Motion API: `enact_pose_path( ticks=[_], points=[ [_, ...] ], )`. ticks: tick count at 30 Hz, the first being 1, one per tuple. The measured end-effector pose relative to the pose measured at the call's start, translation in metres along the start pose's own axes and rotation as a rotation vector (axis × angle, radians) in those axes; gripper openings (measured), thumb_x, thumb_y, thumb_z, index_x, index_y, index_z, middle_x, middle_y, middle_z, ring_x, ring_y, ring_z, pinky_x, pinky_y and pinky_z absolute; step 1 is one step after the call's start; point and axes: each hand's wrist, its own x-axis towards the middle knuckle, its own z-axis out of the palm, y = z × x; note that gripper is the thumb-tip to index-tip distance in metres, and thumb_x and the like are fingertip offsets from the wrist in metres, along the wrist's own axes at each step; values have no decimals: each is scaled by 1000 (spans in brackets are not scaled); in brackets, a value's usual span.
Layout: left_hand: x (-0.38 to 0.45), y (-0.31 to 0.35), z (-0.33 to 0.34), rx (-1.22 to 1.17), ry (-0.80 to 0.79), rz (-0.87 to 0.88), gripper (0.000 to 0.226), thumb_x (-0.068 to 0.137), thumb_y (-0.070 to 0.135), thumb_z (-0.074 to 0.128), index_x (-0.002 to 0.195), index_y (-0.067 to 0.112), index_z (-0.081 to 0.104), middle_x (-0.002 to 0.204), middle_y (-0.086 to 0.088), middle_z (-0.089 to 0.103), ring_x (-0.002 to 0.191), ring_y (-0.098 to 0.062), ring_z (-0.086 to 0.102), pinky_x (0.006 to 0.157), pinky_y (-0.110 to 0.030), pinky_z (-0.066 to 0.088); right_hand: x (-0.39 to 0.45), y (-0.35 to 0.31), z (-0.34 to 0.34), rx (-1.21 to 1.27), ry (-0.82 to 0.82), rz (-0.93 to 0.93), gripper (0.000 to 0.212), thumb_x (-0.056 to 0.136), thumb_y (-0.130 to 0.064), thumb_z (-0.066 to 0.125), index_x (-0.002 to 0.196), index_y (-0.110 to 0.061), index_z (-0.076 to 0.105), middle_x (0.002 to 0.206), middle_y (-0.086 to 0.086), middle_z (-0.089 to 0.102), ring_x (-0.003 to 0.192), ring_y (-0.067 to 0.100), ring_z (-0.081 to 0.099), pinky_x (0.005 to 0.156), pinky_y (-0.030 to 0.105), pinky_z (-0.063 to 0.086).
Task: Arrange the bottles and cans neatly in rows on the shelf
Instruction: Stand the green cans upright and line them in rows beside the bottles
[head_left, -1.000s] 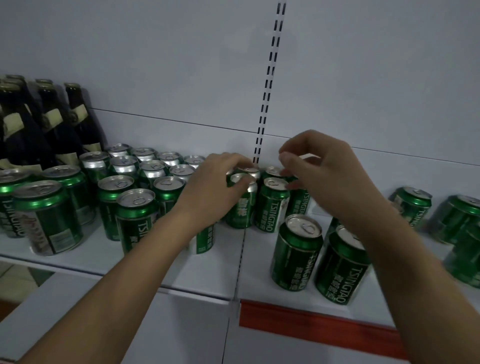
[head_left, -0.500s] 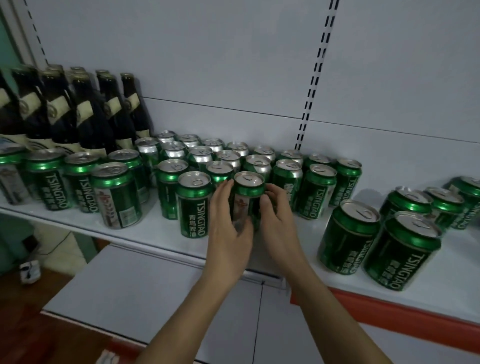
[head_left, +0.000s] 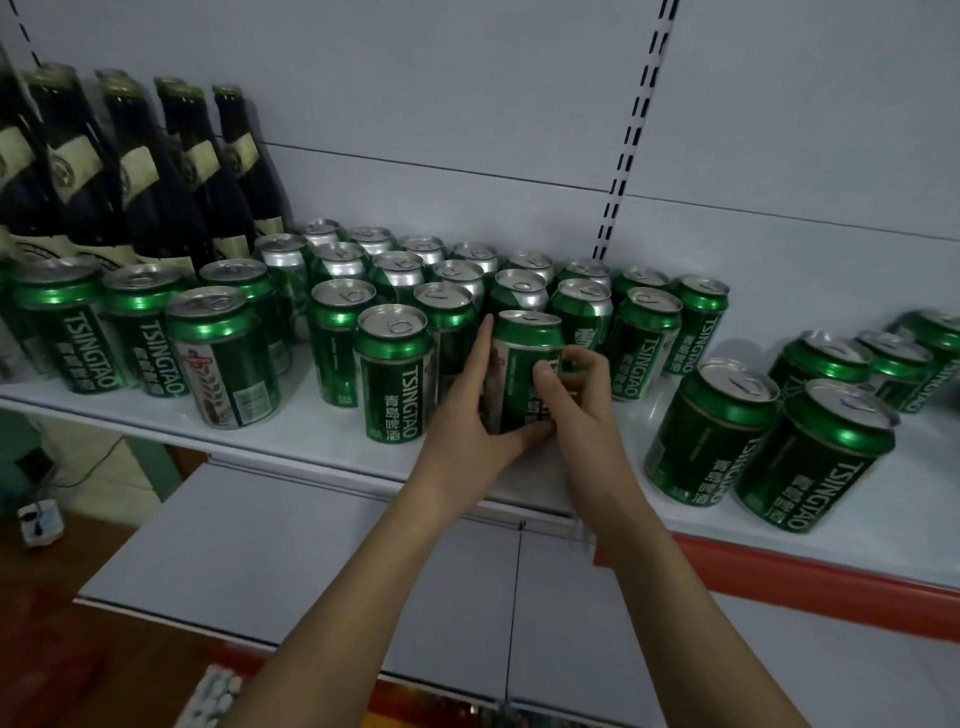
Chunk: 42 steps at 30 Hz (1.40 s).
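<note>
Cans (head_left: 395, 374) on shelf (head_left: 322, 441), one held by two hands' fingers (head_left: 545, 376), five bottle necks (head_left: 234, 135)

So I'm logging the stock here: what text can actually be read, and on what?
"TSINGTAO": down the sides of the green cans, clearest on the front can.
"青島啤酒": beside it on that can and on the right-hand can.
Held can, bottle labels, barcode can's small print: unreadable.

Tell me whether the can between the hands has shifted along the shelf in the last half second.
No. The held can stands just right of the front TSINGTAO can, as before.
</note>
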Motion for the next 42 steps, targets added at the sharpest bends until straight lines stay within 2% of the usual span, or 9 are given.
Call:
enact_pose_path(
  ticks=[2,6,10,17,23,28,30,35,42],
  points=[
    [0,0,-2,-87,11,-7,105,82,18,80,156,43,10,145,22,46,127,11,45,101,-14,43,-3,-3,0,6,8,-28,23,101,-35,56,122,-28,52,116,9,59,105,21,64,85,38,59],
    [-1,-2,-10,-416,9,-57,84,75,16,84,136,48,35,141,4,55,131,-13,51,101,-35,51,-6,-16,-5,19,27,-116,21,107,-24,43,117,-17,61,109,6,67,96,15,65,80,34,55],
    [-5,5,-9,-570,-32,-122,68,72,15,74,129,36,42,133,-4,62,116,-17,64,84,-31,58,-15,-23,-4,81,-46,-92,25,105,-21,47,128,-23,57,116,6,69,105,24,69,85,39,59],
    [-8,11,-14,-563,-104,-149,68,78,26,72,139,26,43,125,0,67,113,-20,67,89,-42,57,-26,-23,-3,99,14,-94,35,91,-36,61,125,-30,56,117,4,69,107,26,69,83,45,60],
    [-8,16,-17,-527,-122,-169,74,73,36,80,140,27,48,129,-1,64,115,-24,66,95,-56,53,-31,-24,-6,84,50,-78,33,94,-24,65,125,-26,54,118,2,66,105,23,69,82,47,61],
    [-5,31,-17,-685,-173,-174,52,81,19,67,132,20,55,122,-3,68,112,-29,67,85,-55,57,-27,-51,-18,-44,27,-107,21,102,-29,52,119,-18,58,115,4,67,102,22,68,81,38,60],
    [0,43,-17,-717,-212,-136,49,82,16,64,130,21,56,118,0,71,110,-27,67,83,-54,58,-22,-78,-26,-104,-6,-129,26,104,-35,45,117,-17,58,110,3,68,94,18,70,74,32,61],
    [28,84,-10,-553,-287,-27,67,84,21,66,146,27,41,124,-1,67,115,-27,65,83,-51,58,1,-142,-47,-398,-92,-200,43,93,-52,56,122,-20,55,108,1,69,89,13,72,68,33,63],
    [75,131,17,-260,-350,59,76,87,18,68,147,43,28,123,-8,67,112,-21,67,91,-42,57,33,-185,-93,-493,-78,-240,39,86,-45,72,111,-18,62,101,8,70,85,15,73,65,33,62]
  ],
)
